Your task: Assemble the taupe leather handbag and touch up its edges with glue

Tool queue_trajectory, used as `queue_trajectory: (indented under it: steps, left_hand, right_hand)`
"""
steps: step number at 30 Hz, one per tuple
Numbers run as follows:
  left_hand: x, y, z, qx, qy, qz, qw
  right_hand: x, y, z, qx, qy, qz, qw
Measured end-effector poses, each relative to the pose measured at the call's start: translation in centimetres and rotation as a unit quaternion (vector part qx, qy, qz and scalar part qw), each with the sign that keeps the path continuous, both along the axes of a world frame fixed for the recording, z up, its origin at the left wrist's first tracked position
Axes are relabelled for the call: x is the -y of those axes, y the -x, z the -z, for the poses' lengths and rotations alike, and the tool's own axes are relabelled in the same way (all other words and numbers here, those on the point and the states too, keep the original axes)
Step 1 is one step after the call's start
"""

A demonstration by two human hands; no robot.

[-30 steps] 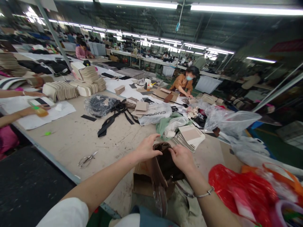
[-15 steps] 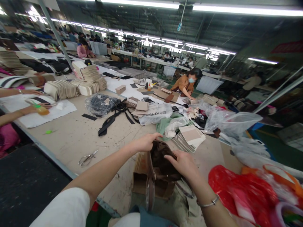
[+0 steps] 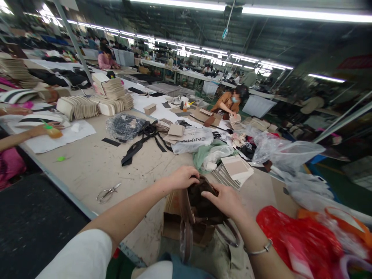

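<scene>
By the table's [image 3: 136,205] near edge, a brown bag [image 3: 200,203] gapes between left hand [image 3: 183,178] and right hand [image 3: 226,198]. Both grasp its rim

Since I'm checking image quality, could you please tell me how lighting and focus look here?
In the head view, long white ceiling tube lights glare, overexposed; there too, the inside of the open brown handbag is dark; the same view shows the crumpled shiny red plastic bag slightly blurred.
</scene>
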State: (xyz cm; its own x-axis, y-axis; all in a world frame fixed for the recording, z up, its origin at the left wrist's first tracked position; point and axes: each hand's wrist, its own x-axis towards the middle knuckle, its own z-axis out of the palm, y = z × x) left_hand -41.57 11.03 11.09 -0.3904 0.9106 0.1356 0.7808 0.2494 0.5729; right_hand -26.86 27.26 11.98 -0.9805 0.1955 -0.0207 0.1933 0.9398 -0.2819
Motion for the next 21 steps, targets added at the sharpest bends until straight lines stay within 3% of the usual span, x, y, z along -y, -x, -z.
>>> queue_trajectory:
  steps: [3,10,18,21]
  left_hand:
    - [-0.3,-0.3,0.3,-0.026,0.011,-0.034,0.999]
    - [-0.6,-1.2,0.5,-0.068,0.005,-0.091,0.993]
    - [-0.6,-1.3,0.7,-0.017,-0.039,-0.079,0.996]
    - [-0.1,-1.1,0.4,0.001,0.026,-0.09,0.996]
  right_hand:
    - [0.0,1.2,-0.4,-0.019,0.015,-0.005,1.0]
    - [0.1,3.4,0.5,-0.034,-0.044,-0.041,0.998]
    - [0.2,3.3,1.1,-0.04,-0.083,-0.007,0.996]
    - [0.2,3.3,1.2,-0.04,-0.089,0.004,0.995]
